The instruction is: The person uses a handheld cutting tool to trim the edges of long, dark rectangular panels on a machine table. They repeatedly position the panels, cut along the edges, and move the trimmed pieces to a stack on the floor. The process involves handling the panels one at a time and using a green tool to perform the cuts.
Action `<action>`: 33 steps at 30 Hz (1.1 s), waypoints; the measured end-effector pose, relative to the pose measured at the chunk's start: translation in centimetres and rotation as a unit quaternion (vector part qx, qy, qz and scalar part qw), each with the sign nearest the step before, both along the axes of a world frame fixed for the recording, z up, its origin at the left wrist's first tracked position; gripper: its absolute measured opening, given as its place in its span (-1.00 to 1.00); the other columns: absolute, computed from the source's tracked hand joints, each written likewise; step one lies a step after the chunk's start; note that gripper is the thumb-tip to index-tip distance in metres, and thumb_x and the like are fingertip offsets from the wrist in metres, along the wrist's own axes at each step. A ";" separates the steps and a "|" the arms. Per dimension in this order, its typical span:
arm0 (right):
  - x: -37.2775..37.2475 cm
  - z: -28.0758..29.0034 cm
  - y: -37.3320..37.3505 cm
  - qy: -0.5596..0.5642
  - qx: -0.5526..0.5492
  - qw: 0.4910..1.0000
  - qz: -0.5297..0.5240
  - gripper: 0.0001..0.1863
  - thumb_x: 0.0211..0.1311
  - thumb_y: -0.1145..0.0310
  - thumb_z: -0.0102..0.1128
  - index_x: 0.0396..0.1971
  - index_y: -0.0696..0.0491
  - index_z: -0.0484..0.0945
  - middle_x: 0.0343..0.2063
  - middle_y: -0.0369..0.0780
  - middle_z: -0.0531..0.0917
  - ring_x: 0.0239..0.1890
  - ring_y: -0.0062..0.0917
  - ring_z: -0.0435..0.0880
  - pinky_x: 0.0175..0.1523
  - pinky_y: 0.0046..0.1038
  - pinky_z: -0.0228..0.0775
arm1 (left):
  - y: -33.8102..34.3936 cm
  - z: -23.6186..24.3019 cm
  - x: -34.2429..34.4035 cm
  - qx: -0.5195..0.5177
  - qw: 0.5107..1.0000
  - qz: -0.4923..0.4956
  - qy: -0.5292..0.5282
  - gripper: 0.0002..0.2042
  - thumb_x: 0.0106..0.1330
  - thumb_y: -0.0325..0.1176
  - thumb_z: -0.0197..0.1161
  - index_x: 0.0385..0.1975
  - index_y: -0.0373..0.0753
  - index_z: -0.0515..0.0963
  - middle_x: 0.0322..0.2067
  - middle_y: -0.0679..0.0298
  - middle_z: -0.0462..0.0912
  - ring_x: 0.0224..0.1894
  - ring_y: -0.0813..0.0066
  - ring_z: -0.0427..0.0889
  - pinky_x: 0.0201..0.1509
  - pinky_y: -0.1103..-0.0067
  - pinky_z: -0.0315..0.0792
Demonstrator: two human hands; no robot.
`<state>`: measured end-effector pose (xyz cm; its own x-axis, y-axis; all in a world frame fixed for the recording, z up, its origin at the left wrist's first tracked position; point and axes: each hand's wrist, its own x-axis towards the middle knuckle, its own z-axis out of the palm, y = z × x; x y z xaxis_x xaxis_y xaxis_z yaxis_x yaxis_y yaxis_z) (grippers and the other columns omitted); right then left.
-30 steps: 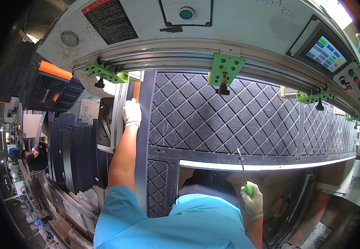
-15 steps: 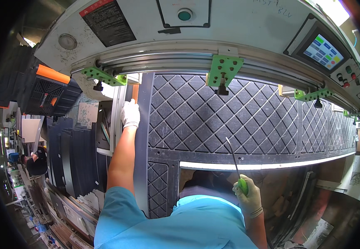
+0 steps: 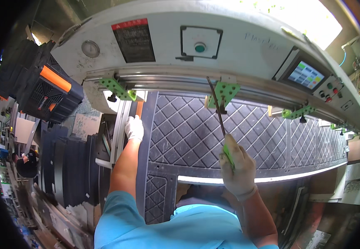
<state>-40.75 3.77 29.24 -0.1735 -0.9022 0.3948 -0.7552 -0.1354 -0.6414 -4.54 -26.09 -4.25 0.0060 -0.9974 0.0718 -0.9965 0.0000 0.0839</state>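
In my gloved right hand (image 3: 239,172) is a green-handled tool with a long thin metal shaft (image 3: 218,108); the fingers are wrapped round the handle. Its shaft points up and away, with the tip in front of the machine's rails. From this view I cannot tell whether it is a screwdriver or a slim blade. My gloved left hand (image 3: 134,128) is closed at the left edge of a long dark strip (image 3: 148,137), close to an orange piece (image 3: 139,108). Its fingertips are partly hidden. Under the tool lies a black table with a diamond-groove pattern (image 3: 184,133).
A pale machine (image 3: 163,25) with green brackets (image 3: 225,93) on metal rails spans the far side. Its touch screen (image 3: 305,74) is at the right. Black and orange crates (image 3: 57,93) and stacked dark strips (image 3: 70,166) stand left. A person (image 3: 27,164) is at the far left.
My right hand has risen and moved forward over the table, bringing the green-handled tool up toward the rails. My left hand stays at the strip's edge. The whole view has shifted slightly.
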 end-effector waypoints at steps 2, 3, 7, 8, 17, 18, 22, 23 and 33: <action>0.2 0.8 -1.9 0.014 -0.013 1.000 -0.009 -0.41 0.35 0.44 0.29 0.40 0.01 0.52 -0.34 -0.18 0.70 -0.38 -0.28 0.74 -0.27 -0.26 0.61 | 0.3 0.2 0.2 0.004 1.000 0.002 0.000 -0.84 0.46 -0.31 0.23 -0.05 -0.11 0.67 -0.10 0.11 0.65 -0.06 0.08 0.75 0.00 0.30 0.66; 0.2 0.9 -2.8 0.023 -0.028 0.999 -0.013 -0.39 0.37 0.42 0.28 0.43 -0.03 0.50 -0.36 -0.19 0.70 -0.39 -0.28 0.73 -0.27 -0.25 0.61 | 0.4 0.3 0.2 0.007 1.000 -0.002 -0.007 -0.84 0.46 -0.32 0.24 -0.07 -0.11 0.67 -0.10 0.11 0.65 -0.06 0.08 0.75 0.00 0.31 0.66; 0.4 1.9 -5.3 0.063 -0.036 0.997 -0.025 -0.38 0.40 0.38 0.26 0.46 -0.09 0.46 -0.31 -0.17 0.72 -0.36 -0.24 0.75 -0.26 -0.22 0.62 | 0.3 0.6 -0.7 -0.002 0.998 -0.012 -0.060 -0.83 0.45 -0.32 0.25 -0.05 -0.14 0.68 -0.08 0.10 0.65 -0.04 0.09 0.75 0.02 0.34 0.67; 0.5 1.8 -5.9 0.069 -0.043 0.996 -0.023 -0.38 0.41 0.37 0.26 0.46 -0.11 0.46 -0.30 -0.17 0.72 -0.36 -0.23 0.75 -0.26 -0.21 0.62 | 0.3 0.5 -0.7 -0.003 0.998 -0.008 -0.061 -0.83 0.45 -0.32 0.25 -0.05 -0.14 0.68 -0.07 0.10 0.65 -0.04 0.10 0.75 0.03 0.35 0.67; 1.9 2.5 -7.0 0.142 0.015 0.987 -0.078 -0.37 0.43 0.42 0.21 0.49 -0.07 0.42 -0.14 -0.03 0.78 -0.25 -0.22 0.84 -0.14 -0.30 0.68 | 1.3 2.2 -1.4 0.013 1.000 0.001 -0.024 -0.83 0.50 -0.34 0.20 -0.03 -0.14 0.67 -0.02 0.10 0.65 0.01 0.09 0.73 0.04 0.34 0.68; 1.8 2.3 -6.9 0.138 -0.001 0.988 -0.067 -0.38 0.44 0.42 0.21 0.49 -0.05 0.42 -0.13 -0.03 0.79 -0.25 -0.26 0.85 -0.13 -0.33 0.69 | 1.6 1.8 -0.8 0.016 1.000 0.009 -0.025 -0.82 0.49 -0.33 0.20 -0.03 -0.14 0.68 -0.05 0.11 0.65 0.00 0.08 0.73 0.03 0.32 0.67; 2.1 1.7 -6.5 -0.013 0.017 1.000 0.004 -0.40 0.47 0.30 0.24 0.48 -0.05 0.42 -0.15 -0.02 0.81 -0.23 -0.15 0.87 -0.13 -0.22 0.71 | 1.3 0.6 0.3 -0.043 0.998 0.015 -0.035 -0.81 0.48 -0.30 0.20 -0.05 -0.16 0.68 -0.12 0.15 0.67 -0.03 0.08 0.72 0.02 0.27 0.63; 2.4 1.8 -5.1 -0.060 0.050 0.997 0.010 -0.42 0.47 0.29 0.25 0.45 -0.03 0.44 -0.15 0.00 0.82 -0.21 -0.16 0.88 -0.12 -0.23 0.71 | 1.3 1.5 -0.7 -0.029 0.999 0.013 -0.026 -0.80 0.49 -0.30 0.20 -0.02 -0.16 0.67 -0.07 0.16 0.66 0.02 0.10 0.70 0.05 0.26 0.62; 7.6 -7.1 4.6 -0.017 0.278 0.946 0.164 -0.51 0.40 0.20 0.37 0.27 -0.02 0.52 -0.12 0.03 0.80 -0.10 0.02 0.83 0.01 -0.10 0.68 | 7.7 -1.3 0.4 -0.071 0.996 -0.029 -0.033 -0.56 0.51 -0.31 0.10 0.33 -0.25 0.55 0.37 0.09 0.54 0.40 0.14 0.49 0.51 0.24 0.32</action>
